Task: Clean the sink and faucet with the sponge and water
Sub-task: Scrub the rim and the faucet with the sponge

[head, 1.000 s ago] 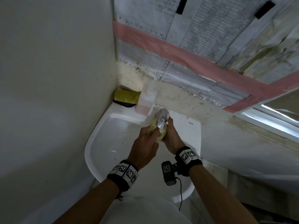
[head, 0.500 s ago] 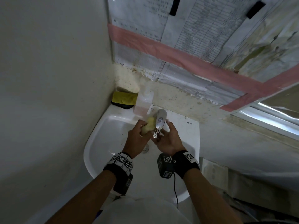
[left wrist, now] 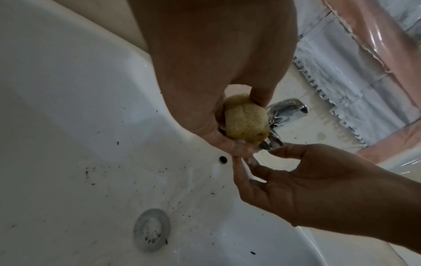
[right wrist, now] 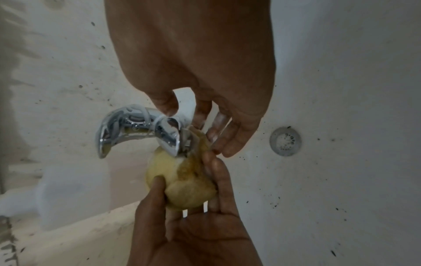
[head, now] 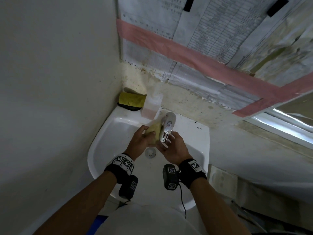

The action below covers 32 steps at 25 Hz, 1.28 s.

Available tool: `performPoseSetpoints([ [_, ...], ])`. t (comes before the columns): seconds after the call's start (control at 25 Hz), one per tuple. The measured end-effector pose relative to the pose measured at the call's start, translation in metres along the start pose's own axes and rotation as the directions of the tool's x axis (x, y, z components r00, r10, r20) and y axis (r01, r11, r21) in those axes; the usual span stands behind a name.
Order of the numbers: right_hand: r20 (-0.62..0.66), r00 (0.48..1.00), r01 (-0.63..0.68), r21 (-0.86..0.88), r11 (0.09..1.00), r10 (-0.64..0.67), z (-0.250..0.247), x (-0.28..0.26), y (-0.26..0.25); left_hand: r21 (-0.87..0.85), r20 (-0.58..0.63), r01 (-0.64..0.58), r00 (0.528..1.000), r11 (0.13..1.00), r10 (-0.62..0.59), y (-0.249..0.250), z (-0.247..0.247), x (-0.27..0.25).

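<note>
My left hand (head: 140, 141) curls its fingers (right wrist: 157, 189) and thumb round the yellow sponge (right wrist: 182, 180), pressing it against the left side of the chrome faucet (head: 166, 128) spout. My right hand (head: 172, 150) is relaxed, fingers loosely spread, fingertips (left wrist: 280, 149) touching under the spout. Below lies the white sink (head: 108, 141), speckled with dark grit, drain (left wrist: 151, 230) beneath.
</note>
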State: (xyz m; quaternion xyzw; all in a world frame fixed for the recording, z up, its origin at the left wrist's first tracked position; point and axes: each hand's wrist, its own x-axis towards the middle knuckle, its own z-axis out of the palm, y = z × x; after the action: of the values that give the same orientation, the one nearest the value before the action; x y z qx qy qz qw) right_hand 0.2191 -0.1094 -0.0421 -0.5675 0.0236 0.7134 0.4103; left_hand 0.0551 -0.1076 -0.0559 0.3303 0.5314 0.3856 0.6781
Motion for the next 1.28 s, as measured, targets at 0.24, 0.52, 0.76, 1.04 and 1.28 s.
performPoseSetpoints([
  [0.24, -0.011, 1.0, 0.023, -0.028, 0.999, -0.023, -0.005, 0.001, -0.003, 0.234, -0.016, -0.06, 0.998, 0.97, 0.065, -0.003, 0.007, -0.001],
  [0.52, -0.004, 1.0, 0.027, -0.097, 0.995, -0.027, -0.016, -0.002, 0.001, 0.366, 0.048, -0.08, 0.997, 0.927, 0.067, -0.015, 0.005, -0.006],
  [0.76, 0.085, 0.993, 0.102, -0.202, 0.974, -0.086, -0.016, -0.006, -0.009, 0.407, 0.101, -0.146, 0.988, 0.902, 0.114, -0.019, 0.009, -0.008],
  [1.04, 0.207, 0.97, 0.19, -0.308, 0.932, -0.129, -0.029, -0.015, -0.004, 0.45, 0.221, -0.156, 0.973, 0.88, 0.059, -0.027, 0.011, -0.019],
  [1.28, 0.161, 0.986, 0.095, -0.329, 0.94, -0.043, -0.031, -0.019, -0.007, 0.623, 0.268, -0.266, 0.956, 0.736, 0.119, -0.019, -0.001, -0.014],
])
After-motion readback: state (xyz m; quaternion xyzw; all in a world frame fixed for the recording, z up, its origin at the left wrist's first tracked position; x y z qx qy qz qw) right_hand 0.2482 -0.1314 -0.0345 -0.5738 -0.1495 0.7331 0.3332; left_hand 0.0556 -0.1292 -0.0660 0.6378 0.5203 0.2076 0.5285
